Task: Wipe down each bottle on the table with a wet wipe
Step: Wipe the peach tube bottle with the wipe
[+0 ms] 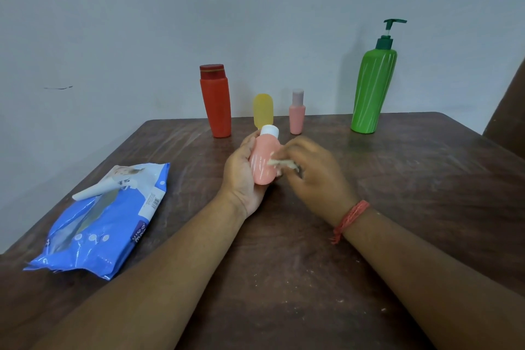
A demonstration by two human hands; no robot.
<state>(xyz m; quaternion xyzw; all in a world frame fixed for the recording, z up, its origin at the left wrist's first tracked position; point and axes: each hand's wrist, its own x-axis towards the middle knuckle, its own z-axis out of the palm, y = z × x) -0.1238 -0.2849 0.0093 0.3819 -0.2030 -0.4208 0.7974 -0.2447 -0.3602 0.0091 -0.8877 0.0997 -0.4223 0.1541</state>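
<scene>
Left hand (244,176): cupped under the pink bottle (264,160), fingers curled round it, holding it tilted above the table (397,207)
Right hand (309,167): blurred, fingers bunched on a crumpled wet wipe (279,162) pressed to the bottle's side
Slip risk: a damp, smooth bottle could likely slide out of the palm if the rubbing pushes hard
Cap risk: the white cap (269,131) may loosen if wiped with a twist
Row behind: red bottle (216,105), yellow bottle (263,109), small pink bottle (297,116), green pump bottle (372,88), all upright near the far edge
In the way: the yellow bottle stands just behind the held one, so a forward lurch might topple it
Left side: blue wipes pack (108,221), well apart from the hands
</scene>
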